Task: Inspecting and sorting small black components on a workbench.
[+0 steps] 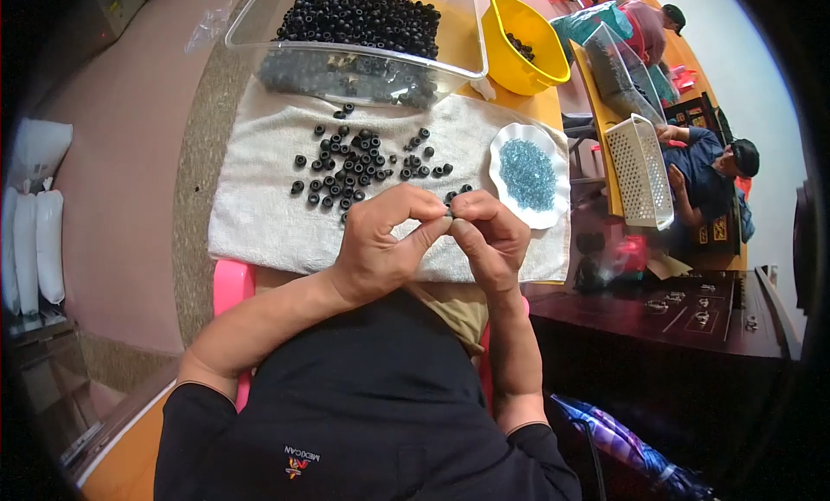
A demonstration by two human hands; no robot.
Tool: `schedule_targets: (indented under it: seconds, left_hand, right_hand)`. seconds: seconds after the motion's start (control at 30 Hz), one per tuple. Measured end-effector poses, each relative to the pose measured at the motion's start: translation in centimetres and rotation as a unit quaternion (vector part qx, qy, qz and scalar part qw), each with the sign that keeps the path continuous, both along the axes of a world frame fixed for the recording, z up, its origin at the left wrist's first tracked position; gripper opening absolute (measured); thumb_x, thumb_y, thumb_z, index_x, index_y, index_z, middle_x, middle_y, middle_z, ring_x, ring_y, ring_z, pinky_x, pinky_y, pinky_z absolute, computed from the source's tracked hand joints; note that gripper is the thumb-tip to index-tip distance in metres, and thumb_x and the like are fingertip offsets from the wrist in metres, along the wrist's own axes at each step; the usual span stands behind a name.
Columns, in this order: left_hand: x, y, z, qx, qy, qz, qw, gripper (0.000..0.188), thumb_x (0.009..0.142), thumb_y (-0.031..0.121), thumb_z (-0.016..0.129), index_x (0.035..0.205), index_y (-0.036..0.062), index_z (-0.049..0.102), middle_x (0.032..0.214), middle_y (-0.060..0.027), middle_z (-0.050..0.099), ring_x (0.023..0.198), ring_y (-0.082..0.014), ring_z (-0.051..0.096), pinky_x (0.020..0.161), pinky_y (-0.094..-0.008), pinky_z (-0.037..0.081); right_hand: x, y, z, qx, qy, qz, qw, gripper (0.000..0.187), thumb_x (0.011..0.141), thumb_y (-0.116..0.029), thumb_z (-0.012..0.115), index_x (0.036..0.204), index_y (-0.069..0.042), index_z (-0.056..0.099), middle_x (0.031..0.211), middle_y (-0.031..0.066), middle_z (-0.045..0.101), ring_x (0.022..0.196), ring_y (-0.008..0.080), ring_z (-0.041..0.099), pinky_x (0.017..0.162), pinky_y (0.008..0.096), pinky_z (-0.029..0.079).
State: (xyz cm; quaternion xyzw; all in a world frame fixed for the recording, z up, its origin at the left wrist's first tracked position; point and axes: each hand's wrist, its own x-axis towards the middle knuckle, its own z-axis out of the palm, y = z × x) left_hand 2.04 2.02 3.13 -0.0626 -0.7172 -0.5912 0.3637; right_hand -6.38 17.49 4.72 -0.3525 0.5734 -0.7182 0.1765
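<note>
My left hand [380, 242] and my right hand [494, 242] meet over the near side of a white towel [268, 216], thumbs and forefingers pinched together. A small dark bit shows between the fingertips, mostly hidden, so its kind cannot be made out. Just beyond the fingers, a few small black round pieces with holes [466, 189] lie on the towel. A loose spread of the same black pieces [354, 153] covers the towel's middle. To the right of my right hand, a white scalloped plate [499, 168] holds a heap of small clear bluish bits [529, 174].
A clear plastic bin [471, 51] full of black pieces stands at the far side. Beside it is a yellow basin [497, 47] with a few inside. At right, two people work near a white perforated basket [640, 172]. A folded umbrella [622, 440] lies at lower right.
</note>
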Motion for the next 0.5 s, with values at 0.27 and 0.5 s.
schedule_targets:
  seconds: [0.27, 0.5]
  left_hand:
    - [0.06, 0.01, -0.2, 0.11, -0.078, -0.075, 0.988, 0.01, 0.087, -0.001, 0.069, 0.095, -0.0018, 0.065, 0.097, -0.0096, 0.065, 0.086, -0.0135, 0.066, 0.077, -0.0255, 0.055]
    - [0.25, 0.1, -0.25, 0.086, -0.087, -0.087, 0.989, 0.008, 0.087, -0.001, 0.069, 0.094, -0.0015, 0.065, 0.096, -0.0099, 0.066, 0.087, -0.0134, 0.066, 0.077, -0.0257, 0.055]
  right_hand:
    - [-0.16, 0.51, 0.73, 0.097, 0.067, -0.013, 0.993, 0.02, 0.088, 0.006, 0.063, 0.108, 0.008, 0.065, 0.101, 0.0145, 0.066, 0.089, 0.0182, 0.065, 0.078, 0.0266, 0.052]
    - [-0.03, 0.56, 0.21, 0.076, -0.027, -0.008, 0.997, 0.02, 0.086, 0.008, 0.061, 0.105, 0.009, 0.066, 0.091, 0.0149, 0.069, 0.077, 0.0187, 0.07, 0.069, 0.0274, 0.057]
